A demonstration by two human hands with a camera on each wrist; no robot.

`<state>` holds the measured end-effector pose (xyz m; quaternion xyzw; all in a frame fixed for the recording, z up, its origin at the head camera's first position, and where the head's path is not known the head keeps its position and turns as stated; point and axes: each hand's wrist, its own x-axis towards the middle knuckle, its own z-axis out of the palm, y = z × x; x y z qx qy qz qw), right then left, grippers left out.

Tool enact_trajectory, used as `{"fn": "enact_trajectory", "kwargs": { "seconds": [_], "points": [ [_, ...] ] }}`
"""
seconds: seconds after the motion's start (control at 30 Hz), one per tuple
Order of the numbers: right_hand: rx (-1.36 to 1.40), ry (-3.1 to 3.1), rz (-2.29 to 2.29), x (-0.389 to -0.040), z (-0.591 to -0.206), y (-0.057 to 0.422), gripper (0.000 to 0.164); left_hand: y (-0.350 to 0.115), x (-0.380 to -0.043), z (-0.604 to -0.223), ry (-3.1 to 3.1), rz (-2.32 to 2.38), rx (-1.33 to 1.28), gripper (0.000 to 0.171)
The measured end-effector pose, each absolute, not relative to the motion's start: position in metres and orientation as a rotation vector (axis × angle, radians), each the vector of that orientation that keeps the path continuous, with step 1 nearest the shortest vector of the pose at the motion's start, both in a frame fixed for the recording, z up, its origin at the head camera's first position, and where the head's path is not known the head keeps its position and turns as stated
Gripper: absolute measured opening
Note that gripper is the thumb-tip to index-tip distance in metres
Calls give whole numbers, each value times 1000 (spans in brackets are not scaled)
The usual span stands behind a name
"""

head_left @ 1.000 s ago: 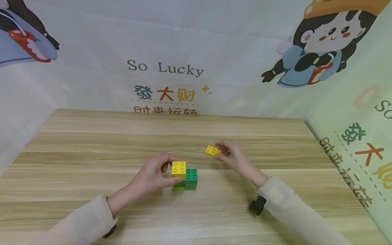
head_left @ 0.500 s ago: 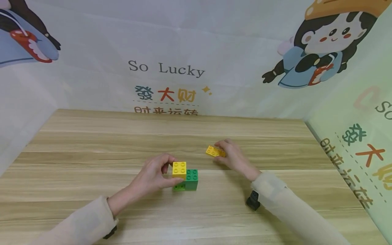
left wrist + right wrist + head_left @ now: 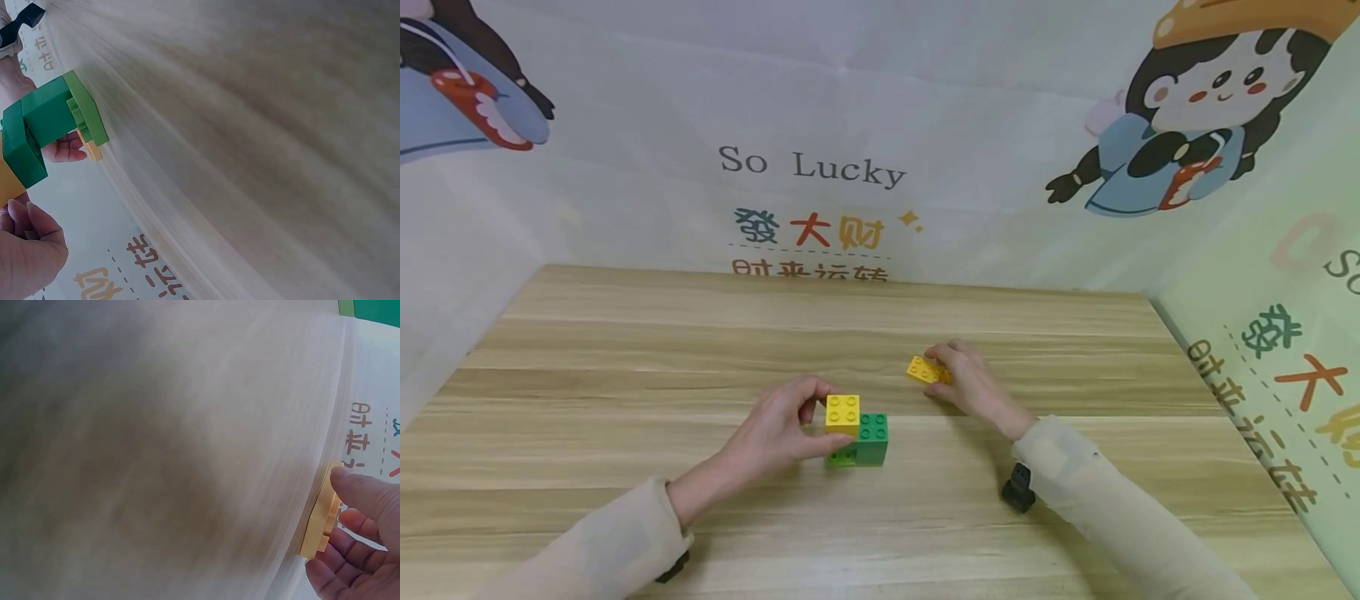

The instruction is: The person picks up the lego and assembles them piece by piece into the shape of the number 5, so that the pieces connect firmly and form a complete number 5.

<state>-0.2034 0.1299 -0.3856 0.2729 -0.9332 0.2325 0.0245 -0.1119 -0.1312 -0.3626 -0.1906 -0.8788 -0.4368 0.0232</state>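
While the left hand [image 3: 772, 422] is pinching the yellow block [image 3: 843, 409] atop green bricks [image 3: 872, 442], the right hand [image 3: 977, 387] is now reaching further over the flat yellow brick [image 3: 920, 369], gripping it beyond them, still unjoined.

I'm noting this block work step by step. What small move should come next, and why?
Perhaps lift the flat yellow brick a little: the right hand is curled around it, while the left hand grips the yellow block atop the green blocks.
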Motion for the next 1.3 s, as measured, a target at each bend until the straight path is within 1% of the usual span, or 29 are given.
{"fn": "enact_trajectory", "kwargs": {
  "seconds": [0.5, 0.87, 1.03, 1.3],
  "points": [
    [853, -2921, 637, -205, -387, 129, 38, -131, -112, -362, -2738, -1355, -576, 39],
    [826, -2935, 705, -204, -384, 130, 37, -132, -112, -362, -2741, -1364, -571, 39],
    [795, -2932, 770, -199, -382, 130, 37, -132, -112, -363, -2744, -1360, -572, 40],
    [834, -2796, 892, -184, -376, 129, 36, -132, -112, -363, -2746, -1380, -569, 40]
  ]
}}
